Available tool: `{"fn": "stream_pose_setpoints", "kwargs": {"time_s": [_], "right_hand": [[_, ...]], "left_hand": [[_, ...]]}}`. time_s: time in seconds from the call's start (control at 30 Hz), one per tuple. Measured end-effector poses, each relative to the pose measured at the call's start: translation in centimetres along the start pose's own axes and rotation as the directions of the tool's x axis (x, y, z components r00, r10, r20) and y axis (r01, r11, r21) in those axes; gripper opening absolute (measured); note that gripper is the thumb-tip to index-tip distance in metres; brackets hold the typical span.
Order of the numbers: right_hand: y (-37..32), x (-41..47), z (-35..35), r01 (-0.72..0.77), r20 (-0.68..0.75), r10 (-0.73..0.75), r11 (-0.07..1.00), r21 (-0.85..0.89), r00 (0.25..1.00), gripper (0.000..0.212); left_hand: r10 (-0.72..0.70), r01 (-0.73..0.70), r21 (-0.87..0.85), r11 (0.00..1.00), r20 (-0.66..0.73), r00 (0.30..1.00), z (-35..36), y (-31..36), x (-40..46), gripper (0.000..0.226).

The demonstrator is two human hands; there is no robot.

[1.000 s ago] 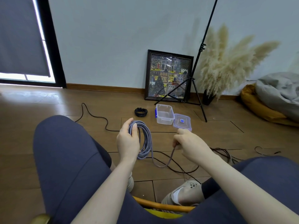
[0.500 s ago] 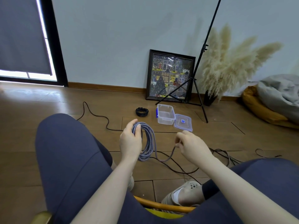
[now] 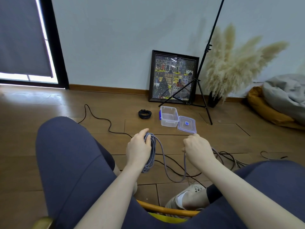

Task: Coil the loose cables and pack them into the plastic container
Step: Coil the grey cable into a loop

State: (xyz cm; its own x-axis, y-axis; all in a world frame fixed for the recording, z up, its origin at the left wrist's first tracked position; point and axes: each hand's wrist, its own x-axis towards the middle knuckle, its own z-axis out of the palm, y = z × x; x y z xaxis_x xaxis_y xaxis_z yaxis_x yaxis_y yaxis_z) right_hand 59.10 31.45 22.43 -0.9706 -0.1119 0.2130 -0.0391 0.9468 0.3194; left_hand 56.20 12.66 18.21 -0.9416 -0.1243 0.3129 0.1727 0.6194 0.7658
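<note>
My left hand (image 3: 138,148) grips the top of a coil of grey cable (image 3: 151,154) whose loops hang down between my knees. My right hand (image 3: 197,149) pinches the same cable's loose run, which sags in a slack loop (image 3: 175,177) between the two hands. The clear plastic container (image 3: 169,116) with blue clips stands open on the floor ahead, its lid (image 3: 186,124) lying beside it on the right. A small black coiled cable (image 3: 144,113) lies left of the container. Loose dark cables (image 3: 226,158) lie tangled on the floor behind my right hand.
A long black cable (image 3: 97,117) snakes across the wooden floor at left. A framed picture (image 3: 173,78), a black light-stand tripod (image 3: 200,86) and a vase of pampas grass (image 3: 231,66) stand at the wall. Beanbags (image 3: 277,103) sit at right. I sit on a wooden-rimmed chair (image 3: 165,209).
My right hand has moved right and away from the coil, drawing out a longer slack loop of grey cable. My left hand keeps hold of the coil.
</note>
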Motion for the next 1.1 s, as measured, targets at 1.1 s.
{"fn": "stream_pose_setpoints", "kwargs": {"time_s": [1.1], "right_hand": [[-0.7,-0.1,-3.3,-0.125,0.042,0.119,0.903,0.410,0.992,0.024]], "left_hand": [[-0.293,0.280,-0.478,0.832,0.050,0.955,-0.3,-0.3,0.6,0.033]]}}
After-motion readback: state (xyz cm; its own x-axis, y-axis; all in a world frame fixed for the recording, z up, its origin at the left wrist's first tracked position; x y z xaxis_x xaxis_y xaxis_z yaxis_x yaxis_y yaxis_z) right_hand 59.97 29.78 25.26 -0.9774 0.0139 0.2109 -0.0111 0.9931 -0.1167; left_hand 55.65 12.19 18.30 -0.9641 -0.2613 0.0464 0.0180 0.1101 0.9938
